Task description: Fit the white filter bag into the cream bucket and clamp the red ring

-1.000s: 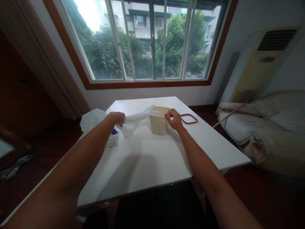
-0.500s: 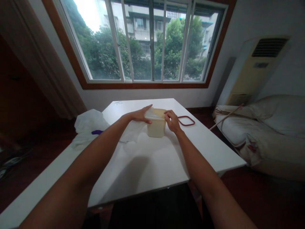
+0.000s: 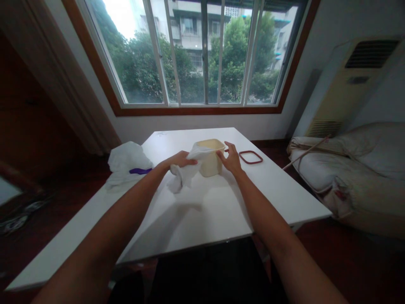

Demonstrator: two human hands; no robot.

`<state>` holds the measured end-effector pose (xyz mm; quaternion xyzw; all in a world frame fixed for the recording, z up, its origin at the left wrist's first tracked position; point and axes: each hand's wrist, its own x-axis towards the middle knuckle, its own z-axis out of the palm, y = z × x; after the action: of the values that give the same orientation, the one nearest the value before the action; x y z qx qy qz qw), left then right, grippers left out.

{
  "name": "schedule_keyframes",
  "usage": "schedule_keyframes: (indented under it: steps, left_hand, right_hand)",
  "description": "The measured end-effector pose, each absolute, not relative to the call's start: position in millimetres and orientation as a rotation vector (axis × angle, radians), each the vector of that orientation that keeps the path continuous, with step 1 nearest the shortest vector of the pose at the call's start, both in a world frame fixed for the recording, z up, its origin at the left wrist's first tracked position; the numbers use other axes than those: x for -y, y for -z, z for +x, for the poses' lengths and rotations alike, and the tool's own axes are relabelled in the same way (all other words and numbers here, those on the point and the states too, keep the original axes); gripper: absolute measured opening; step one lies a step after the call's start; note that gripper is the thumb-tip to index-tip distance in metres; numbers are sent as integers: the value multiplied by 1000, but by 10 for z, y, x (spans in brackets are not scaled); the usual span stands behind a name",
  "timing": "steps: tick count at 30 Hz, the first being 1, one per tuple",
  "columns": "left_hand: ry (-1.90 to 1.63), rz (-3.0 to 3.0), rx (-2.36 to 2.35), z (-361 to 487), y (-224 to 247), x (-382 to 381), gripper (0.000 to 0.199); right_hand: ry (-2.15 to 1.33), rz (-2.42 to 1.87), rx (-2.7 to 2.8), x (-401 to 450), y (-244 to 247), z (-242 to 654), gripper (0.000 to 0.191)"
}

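Observation:
A cream-coloured bin (image 3: 211, 166) stands upright on the white table (image 3: 221, 211), its mouth facing up. Over the left part of its rim hangs a thin white plastic bag (image 3: 190, 171), bunched up and drooping to the table side. My left hand (image 3: 181, 159) is closed on this bag at the left of the bin, the thumb pointing right. At the bin's right rim, my right hand (image 3: 232, 159) grips the edge between thumb and fingers. How far the bag reaches inside the bin cannot be seen.
A reddish-brown rounded square ring (image 3: 251, 157) lies right of the bin. On the left of the table is a heap of white plastic bags (image 3: 128, 158) with a purple strip (image 3: 141, 171). A sofa (image 3: 357, 181) with a stick stands to the right.
My left hand has moved from the bin's rim down and left, gathering the bag into its grip. My right hand stays at the right rim. The view has shifted slightly.

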<state>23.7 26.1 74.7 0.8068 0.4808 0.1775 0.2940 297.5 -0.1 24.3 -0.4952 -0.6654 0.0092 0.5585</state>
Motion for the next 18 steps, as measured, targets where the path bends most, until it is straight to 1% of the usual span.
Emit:
schedule_keyframes:
  steps: [2, 5, 7, 10, 12, 14, 18]
  left_hand:
    - [-449, 2199, -1411, 281, -712, -133, 40]
    - [-498, 2429, -1613, 424, -658, 85, 35]
    - [-565, 2571, -1746, 551, -622, 234, 37]
    - [-515, 2520, -1852, 753, -549, 422, 44]
    - [-510, 2504, -1789, 886, -473, 510, 50]
    - [-535, 2533, -1628, 1006, -376, 568, 48]
    - [-578, 2612, -1121, 1139, -217, 628, 48]
  right_hand:
    - [-13, -1323, 1412, 14, -257, 2914, 62]
    - [-121, -1443, 1365, 83, -329, 2817, 48]
    - [-313, -1424, 1455, 154, -387, 2746, 52]
    - [-578, -1330, 1576, 259, -443, 2630, 63]
    - [-608, -1322, 1594, 313, -450, 2560, 64]
    - [-570, -1370, 1586, 350, -441, 2506, 65]
    - [-505, -1483, 1604, 380, -401, 2465, 80]
